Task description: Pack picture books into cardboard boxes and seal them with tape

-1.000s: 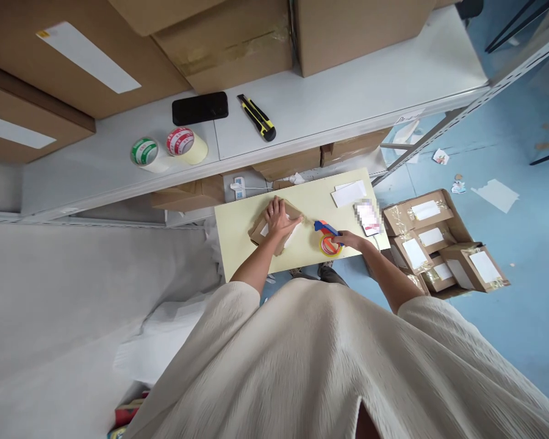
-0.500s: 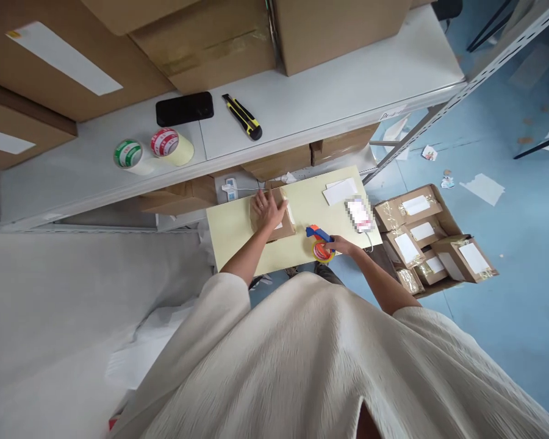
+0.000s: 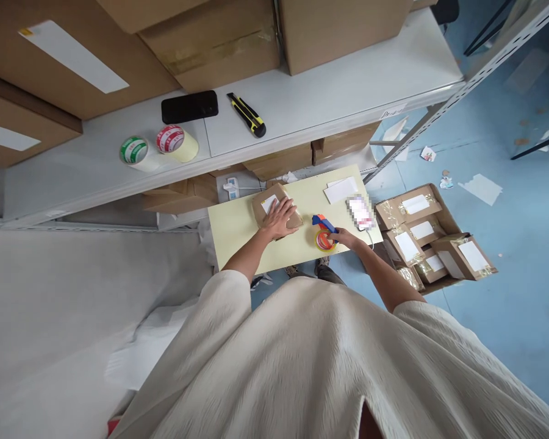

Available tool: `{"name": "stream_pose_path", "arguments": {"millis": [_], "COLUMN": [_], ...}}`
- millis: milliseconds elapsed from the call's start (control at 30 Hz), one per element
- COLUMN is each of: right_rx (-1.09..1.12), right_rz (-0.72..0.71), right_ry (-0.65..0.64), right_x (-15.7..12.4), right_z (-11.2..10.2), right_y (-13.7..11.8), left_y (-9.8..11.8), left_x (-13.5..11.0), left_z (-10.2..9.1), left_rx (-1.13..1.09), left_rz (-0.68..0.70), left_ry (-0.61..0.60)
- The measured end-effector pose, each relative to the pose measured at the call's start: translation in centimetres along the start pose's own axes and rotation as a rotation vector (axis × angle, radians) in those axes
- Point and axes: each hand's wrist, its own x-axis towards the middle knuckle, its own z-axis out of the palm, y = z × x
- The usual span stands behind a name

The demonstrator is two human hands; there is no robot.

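On the pale yellow table (image 3: 229, 235) lies a small brown cardboard box (image 3: 260, 210) with a white label (image 3: 269, 203) on its top. My left hand (image 3: 280, 218) rests on this box, fingers spread and lying flat over its right part, covering some of the label. My right hand (image 3: 346, 238) is closed around a blue and orange tape dispenser (image 3: 326, 225) with a roll of tape in it. The dispenser is just right of the box, near the table's front edge, and apart from the box.
White paper slips (image 3: 341, 190) and a blurred-out device (image 3: 360, 213) with a cable lie at the table's right. Beside it stands a carton (image 3: 449, 228) of labelled boxes. The shelf (image 3: 302, 107) ahead holds tape rolls (image 3: 178, 143), a black phone (image 3: 190, 107), a utility knife (image 3: 247, 114) and large boxes.
The small box has turned under my left hand, so its label now faces up at the upper left. My left hand has shifted right and nearer; the dispenser has moved slightly right and away.
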Motion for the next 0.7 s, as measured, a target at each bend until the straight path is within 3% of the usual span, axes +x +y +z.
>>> {"name": "stream_pose_path", "arguments": {"millis": [233,467,533,600,700], "right_rx": [0.14,0.175,0.151,0.118,0.115], "right_rz": [0.019,0.021,0.02,0.025,0.034], "right_ry": [0.01,-0.052,-0.043,-0.028,-0.046], "right_x": [0.0,-2.7,-2.8,-2.5,-1.8], "right_z": [-0.7,-1.1,-0.9,-0.7,-0.7], "right_y": [0.2,2.4,2.7,2.8,2.8], "left_y": [3.6,3.5,3.2,2.8,1.8], "left_x": [3.0,8.6,9.6,9.1,6.0], "left_z": [1.2,1.0,1.1,1.1,0.2], "left_rx": [-0.009,-0.116,-0.162,-0.161,-0.039], "left_rz": [-0.358,-0.986,-1.098,-1.061,-0.715], "left_ry": [0.176,0.422,0.471,0.476,0.328]}}
